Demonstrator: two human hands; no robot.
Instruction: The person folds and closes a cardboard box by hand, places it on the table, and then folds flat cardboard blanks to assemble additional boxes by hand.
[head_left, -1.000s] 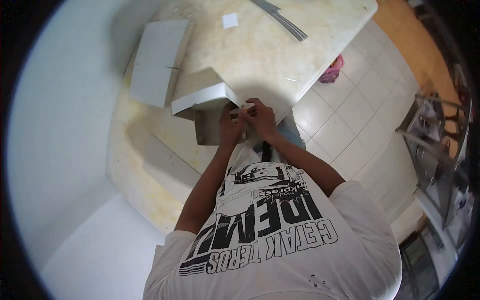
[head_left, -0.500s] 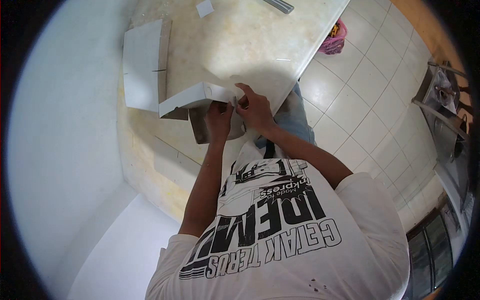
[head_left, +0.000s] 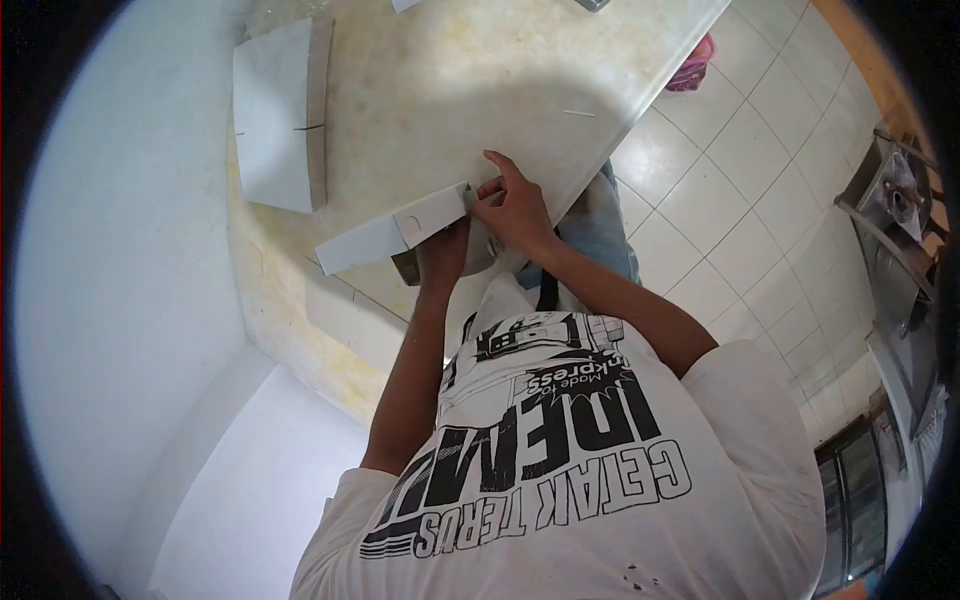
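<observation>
A white cardboard box (head_left: 365, 242), partly folded and grey-brown on its inside, is held near the table edge closest to me. My left hand (head_left: 443, 254) reaches under its raised white panel and grips it from within; most of those fingers are hidden behind the panel. At the right end of the box, my right hand (head_left: 517, 212) pinches the corner flap between thumb and fingers, with one finger lifted away. Beside the box, to the far left, lies a stack of flat white cardboard (head_left: 275, 125).
The pale table (head_left: 440, 90) runs out to a right edge above a tiled floor (head_left: 730, 200). A thin white strip (head_left: 579, 113) lies near that edge. Another flat cardboard sheet (head_left: 350, 310) lies at left front. A pink plastic bag (head_left: 692, 68) sits beyond the edge.
The box has turned, so its long white panel now lies in line with the end panel. My left fingers have gone deeper behind it. The camera view has shifted slightly.
</observation>
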